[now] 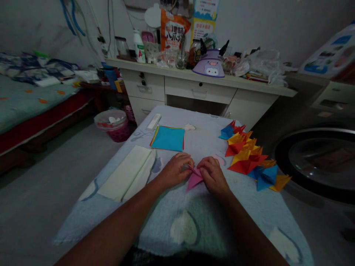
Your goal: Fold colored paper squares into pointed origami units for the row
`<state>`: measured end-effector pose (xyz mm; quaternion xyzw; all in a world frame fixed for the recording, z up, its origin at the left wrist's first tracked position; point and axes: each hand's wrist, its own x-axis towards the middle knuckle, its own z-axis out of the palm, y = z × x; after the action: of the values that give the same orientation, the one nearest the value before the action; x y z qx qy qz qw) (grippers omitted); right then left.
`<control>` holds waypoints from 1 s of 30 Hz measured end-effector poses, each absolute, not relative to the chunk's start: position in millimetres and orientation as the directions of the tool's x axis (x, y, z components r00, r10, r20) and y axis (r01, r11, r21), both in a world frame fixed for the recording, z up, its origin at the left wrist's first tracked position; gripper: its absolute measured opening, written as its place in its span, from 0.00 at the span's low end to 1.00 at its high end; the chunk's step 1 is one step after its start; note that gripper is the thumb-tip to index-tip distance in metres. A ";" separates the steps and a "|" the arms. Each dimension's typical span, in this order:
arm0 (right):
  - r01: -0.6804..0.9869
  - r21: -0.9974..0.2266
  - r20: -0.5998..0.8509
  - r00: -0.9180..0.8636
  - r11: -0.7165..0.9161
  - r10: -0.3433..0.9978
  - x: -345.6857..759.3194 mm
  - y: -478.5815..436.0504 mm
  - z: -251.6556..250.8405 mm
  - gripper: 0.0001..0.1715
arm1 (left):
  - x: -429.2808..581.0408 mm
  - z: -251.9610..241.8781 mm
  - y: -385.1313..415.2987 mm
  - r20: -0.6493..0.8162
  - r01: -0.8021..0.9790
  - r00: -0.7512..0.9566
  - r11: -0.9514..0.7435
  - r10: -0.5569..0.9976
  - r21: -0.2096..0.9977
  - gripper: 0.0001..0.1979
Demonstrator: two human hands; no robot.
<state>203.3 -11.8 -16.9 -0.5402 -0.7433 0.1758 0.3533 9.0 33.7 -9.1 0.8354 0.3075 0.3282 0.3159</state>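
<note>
Between my two hands is a pink folded piece of origami paper [195, 180], low over the cloth-covered table [169, 199]. My left hand [177, 170] pinches its upper left part with thumb and fingertips. On the other side, my right hand [212, 173] grips the right edge, fingers bent and partly hiding the paper. Just beyond my left hand lies a stack of square coloured paper [168, 138], blue on top. Several folded paper cranes [246, 159] in red, orange, yellow and blue stand in a row along the table's right side.
A folded pale cloth or paper [126, 173] lies left of my forearm. Farther back are a small white box [154, 121] and a crumpled white scrap [190, 126]. A cluttered desk [199, 91] stands behind, a washing machine [318, 122] at right, a bucket [113, 125] at left.
</note>
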 end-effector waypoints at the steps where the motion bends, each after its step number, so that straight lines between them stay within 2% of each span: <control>1: 0.674 -0.646 0.343 -0.163 0.358 0.925 203.0 -13.1 -15.4 0.11 | 8.6 -8.3 32.9 0.363 0.305 0.573 -0.601 0.735 0.739 0.06; 7: 0.752 -0.549 0.408 -0.142 0.366 0.902 200.2 -17.7 -13.7 0.09 | 7.2 -7.5 29.3 0.335 0.393 0.475 -0.537 0.814 0.747 0.05; 11: 0.778 -0.510 0.409 -0.155 0.366 0.899 199.0 -14.3 -19.8 0.04 | 7.0 -8.0 27.6 0.366 0.411 0.467 -0.564 0.805 0.716 0.05; 14: 0.781 -0.508 0.357 -0.194 0.364 0.914 199.1 -11.3 -23.9 0.03 | 7.2 -10.8 26.7 0.376 0.413 0.506 -0.601 0.776 0.685 0.05; 17: 0.798 -0.486 0.258 -0.258 0.356 0.931 199.5 -9.1 -26.8 0.04 | 8.7 -16.5 26.0 0.330 0.431 0.546 -0.596 0.770 0.678 0.01; 20: 0.818 -0.467 0.179 -0.284 0.336 0.942 200.1 -7.6 -28.4 0.05 | 11.7 -22.5 25.7 0.273 0.461 0.533 -0.545 0.801 0.700 0.03; 23: 0.806 -0.499 0.183 -0.262 0.319 0.948 200.7 -7.2 -28.1 0.03 | 14.5 -24.8 26.5 0.267 0.477 0.473 -0.499 0.840 0.724 0.04; 26: 0.762 -0.563 0.239 -0.220 0.320 0.946 200.8 -7.6 -27.6 0.08 | 14.6 -22.6 27.2 0.298 0.459 0.402 -0.472 0.866 0.753 0.04; 30: 0.697 -0.645 0.241 -0.204 0.314 0.949 199.7 -7.9 -30.4 0.09 | 10.9 -18.9 26.3 0.385 0.420 0.360 -0.516 0.850 0.746 0.04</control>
<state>199.7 -7.9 -30.4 -0.5494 -0.7488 0.2032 0.3101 10.9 26.3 -18.9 0.7777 0.4083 0.3916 0.2741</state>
